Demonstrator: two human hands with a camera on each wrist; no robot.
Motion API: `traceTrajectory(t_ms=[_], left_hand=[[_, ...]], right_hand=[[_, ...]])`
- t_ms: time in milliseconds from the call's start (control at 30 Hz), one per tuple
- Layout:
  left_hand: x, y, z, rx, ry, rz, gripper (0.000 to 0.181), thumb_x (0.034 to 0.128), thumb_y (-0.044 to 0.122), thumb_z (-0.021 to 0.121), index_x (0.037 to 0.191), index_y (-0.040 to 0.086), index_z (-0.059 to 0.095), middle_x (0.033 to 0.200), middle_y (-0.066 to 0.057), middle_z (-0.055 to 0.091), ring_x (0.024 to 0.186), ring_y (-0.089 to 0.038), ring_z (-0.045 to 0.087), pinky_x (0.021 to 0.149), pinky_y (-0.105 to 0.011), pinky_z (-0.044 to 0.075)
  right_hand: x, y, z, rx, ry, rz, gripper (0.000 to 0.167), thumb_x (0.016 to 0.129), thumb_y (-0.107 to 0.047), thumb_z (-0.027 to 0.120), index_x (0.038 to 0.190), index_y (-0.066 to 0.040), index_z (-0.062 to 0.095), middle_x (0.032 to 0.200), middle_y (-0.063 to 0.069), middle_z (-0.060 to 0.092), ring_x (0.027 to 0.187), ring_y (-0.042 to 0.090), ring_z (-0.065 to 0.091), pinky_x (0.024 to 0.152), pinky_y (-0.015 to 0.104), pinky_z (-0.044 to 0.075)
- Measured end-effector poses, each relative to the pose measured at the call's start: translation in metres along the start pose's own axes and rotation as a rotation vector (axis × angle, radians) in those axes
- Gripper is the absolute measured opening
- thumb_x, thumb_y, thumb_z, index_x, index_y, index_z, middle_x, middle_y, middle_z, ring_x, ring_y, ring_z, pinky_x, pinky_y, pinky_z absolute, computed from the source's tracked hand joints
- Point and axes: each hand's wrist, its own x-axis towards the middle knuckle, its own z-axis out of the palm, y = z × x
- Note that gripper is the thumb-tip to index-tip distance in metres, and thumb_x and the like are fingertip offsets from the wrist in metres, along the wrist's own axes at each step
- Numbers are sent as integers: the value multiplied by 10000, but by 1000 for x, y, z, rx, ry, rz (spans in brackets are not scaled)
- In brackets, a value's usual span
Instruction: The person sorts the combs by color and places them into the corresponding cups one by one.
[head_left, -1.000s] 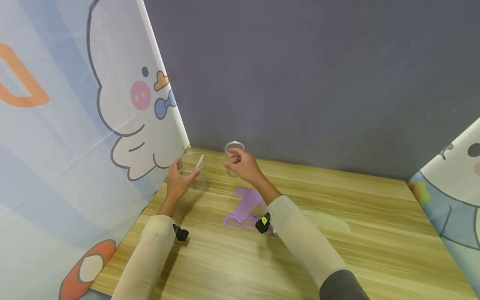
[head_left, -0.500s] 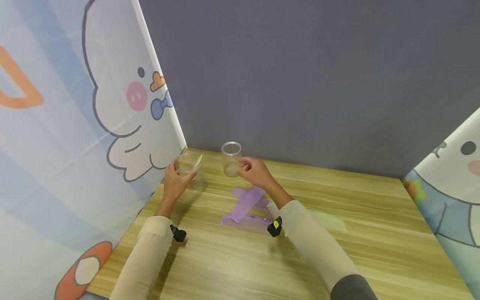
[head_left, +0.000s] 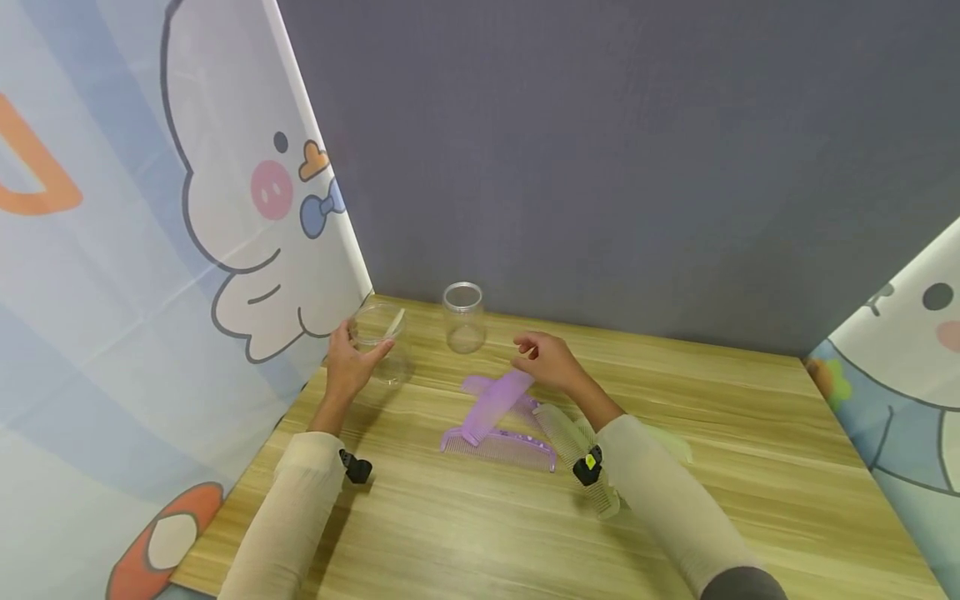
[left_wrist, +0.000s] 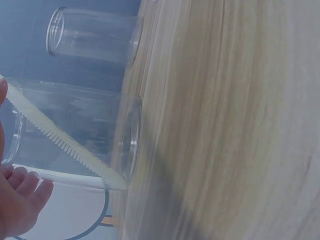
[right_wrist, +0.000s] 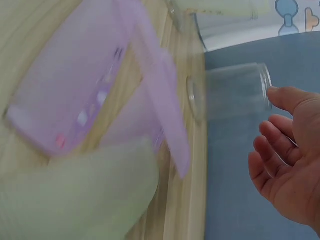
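Note:
My left hand [head_left: 351,367] grips the larger clear jar [head_left: 393,367] near its rim, thumb on the near right side. A pale comb [left_wrist: 70,142] leans slantwise inside that jar in the left wrist view. A smaller clear jar [head_left: 465,325] stands upright to its right, touched by no hand in the head view. My right hand [head_left: 551,362] is above the far end of the purple combs [head_left: 495,407], fingers loosely bent and holding nothing. In the right wrist view the right hand [right_wrist: 290,155] shows relaxed fingers.
Pale green combs [head_left: 573,446] lie right of the purple ones, partly under my right forearm. A grey wall [head_left: 600,167] rises behind the wooden table [head_left: 420,533], and a cartoon-printed sheet [head_left: 247,183] hangs at the left.
My right hand has let go of the smaller jar and moved right and nearer, over the combs. The left hand keeps its grip on the larger jar.

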Motion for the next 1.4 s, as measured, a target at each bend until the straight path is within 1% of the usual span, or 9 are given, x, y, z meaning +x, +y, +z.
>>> traceTrajectory(t_ms=[133,300,467,667,833,933,1000,1167,1400], left_hand=[[0,0,0,-2,1,-1,937,832,441,832,1498,-29,370,1359,-289,463,1186,-422,486,1011,-552,443],[1,-2,0,-11,-1,-12,949,830,441,832,1511,-24,362,1391,-285,454,1246,-426,474,1050,-574,436],[1,-2,0,-26,-2,-7,962,823,442,839,1517,-19,358,1403,-291,448,1265,-435,471,1064,-576,438],[-2,0,-1,-64,-6,-19,1004,813,413,856,1538,-31,323,1424,-297,419,1295,-444,455,1099,-567,430],[-2,1,-1,-50,-5,-10,1002,816,412,853,1539,-30,319,1419,-293,423,1284,-436,459,1089,-561,433],[-1,2,-1,-44,-5,-5,1000,817,414,852,1538,-30,319,1411,-294,426,1273,-432,463,1082,-558,437],[-1,2,-1,-37,0,0,989,821,415,848,1530,-37,327,1395,-296,433,1249,-426,468,1064,-556,441],[-1,1,-1,-30,9,1,947,835,420,836,1511,-31,350,1358,-283,444,1184,-393,472,1020,-541,444],[-1,2,-1,-49,0,3,973,825,415,846,1521,-38,339,1392,-292,432,1237,-417,464,1049,-560,442]], right_hand=[[-11,16,-9,-41,-24,17,457,942,-197,717,1339,10,627,1215,212,691,1000,285,644,829,417,560],[-28,35,-21,-82,-34,38,449,942,-201,718,1325,18,634,1183,193,699,977,266,643,810,407,558],[-46,54,-34,-98,-17,39,430,942,-182,716,1305,36,639,1160,202,702,964,272,648,802,419,560],[-68,85,-45,-144,0,28,407,944,-168,713,1277,57,648,1118,207,708,938,276,657,788,434,568],[-87,108,-51,-150,18,68,408,939,-172,719,1268,59,649,1111,204,708,930,270,658,749,392,567],[-97,116,-55,-156,20,84,421,933,-167,728,1272,67,644,1112,208,704,930,274,665,718,351,571],[-102,120,-57,-166,22,82,424,926,-156,733,1266,81,643,1103,212,703,927,282,674,715,350,577],[-114,125,-63,-198,26,61,383,917,-129,736,1215,98,658,1065,212,706,918,306,685,769,425,588],[-134,132,-70,-244,28,63,372,920,-154,747,1197,84,673,1079,208,703,951,332,675,802,472,584]])
